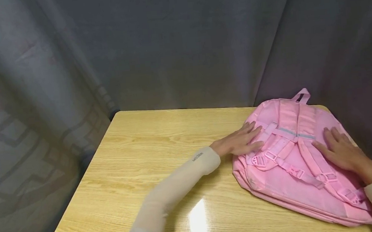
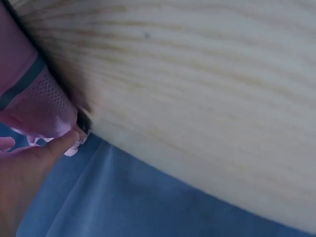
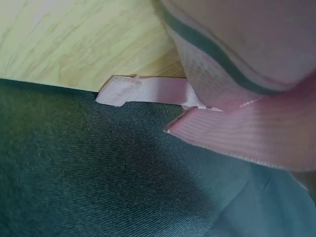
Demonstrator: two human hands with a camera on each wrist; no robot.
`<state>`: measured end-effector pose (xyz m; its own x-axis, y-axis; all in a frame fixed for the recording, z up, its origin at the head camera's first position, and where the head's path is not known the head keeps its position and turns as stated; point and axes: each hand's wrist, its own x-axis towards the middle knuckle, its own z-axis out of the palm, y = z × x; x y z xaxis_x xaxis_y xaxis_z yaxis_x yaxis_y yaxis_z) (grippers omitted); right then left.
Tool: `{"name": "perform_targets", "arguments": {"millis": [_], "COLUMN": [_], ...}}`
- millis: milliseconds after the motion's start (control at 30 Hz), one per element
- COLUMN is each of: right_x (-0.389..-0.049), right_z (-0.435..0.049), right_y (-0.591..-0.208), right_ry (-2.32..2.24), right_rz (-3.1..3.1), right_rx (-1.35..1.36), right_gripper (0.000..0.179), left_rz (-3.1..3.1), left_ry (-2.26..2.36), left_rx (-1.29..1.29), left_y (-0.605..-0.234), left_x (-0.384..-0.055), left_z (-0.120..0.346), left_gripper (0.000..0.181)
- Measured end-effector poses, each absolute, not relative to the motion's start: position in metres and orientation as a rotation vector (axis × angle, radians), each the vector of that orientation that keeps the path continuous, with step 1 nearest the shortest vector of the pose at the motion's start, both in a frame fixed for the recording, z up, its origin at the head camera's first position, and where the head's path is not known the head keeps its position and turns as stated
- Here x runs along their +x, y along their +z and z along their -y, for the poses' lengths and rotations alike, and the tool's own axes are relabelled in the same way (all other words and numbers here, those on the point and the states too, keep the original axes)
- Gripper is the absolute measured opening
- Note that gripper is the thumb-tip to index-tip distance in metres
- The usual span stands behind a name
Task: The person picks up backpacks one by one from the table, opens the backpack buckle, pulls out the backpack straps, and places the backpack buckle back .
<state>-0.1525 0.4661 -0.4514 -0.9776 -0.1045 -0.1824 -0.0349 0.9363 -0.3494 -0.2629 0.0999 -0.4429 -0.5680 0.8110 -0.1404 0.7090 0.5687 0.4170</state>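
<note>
A pink backpack (image 1: 276,185) lies on the table with its shoulder straps (image 1: 312,157) and buckles facing up. Its top loop (image 1: 303,93) points to the far edge. On the backpack's left side rests my left hand (image 1: 240,141), fingers straight and spread. My right hand (image 1: 343,151) lies flat on the right side, fingers also spread. In the left wrist view, part of my left hand (image 2: 22,182) is beside a mesh side pocket (image 2: 47,106). The right wrist view has another mesh pocket (image 3: 212,79) and a loose pink strap (image 3: 242,131); no fingers are discernible there.
The wooden table (image 1: 161,139) extends left of the backpack, with a bright reflection near the front. Dark grey curtains (image 1: 181,51) hang behind it, and a lighter patterned curtain (image 1: 24,107) hangs at the left. The backpack lies close to the table's far right corner.
</note>
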Motion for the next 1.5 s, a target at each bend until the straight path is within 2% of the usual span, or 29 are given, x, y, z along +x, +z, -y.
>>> {"name": "perform_targets", "arguments": {"millis": [333, 1500], "right_x": [-0.154, -0.151], "right_z": [-0.456, -0.442], "right_y": [-0.447, -0.431], "right_ry": [-0.459, -0.401], "right_rz": [-2.844, -2.835], "right_rx": [0.007, -0.008], "right_gripper": [0.088, 0.087], "left_rz": [-2.48, -2.393], "left_ry": [0.492, 0.487], "left_rx": [1.247, 1.339], "left_y": [-0.453, -0.444], "left_x": [-0.264, -0.267], "left_z": [-0.106, -0.094], "left_gripper": [0.063, 0.066]}}
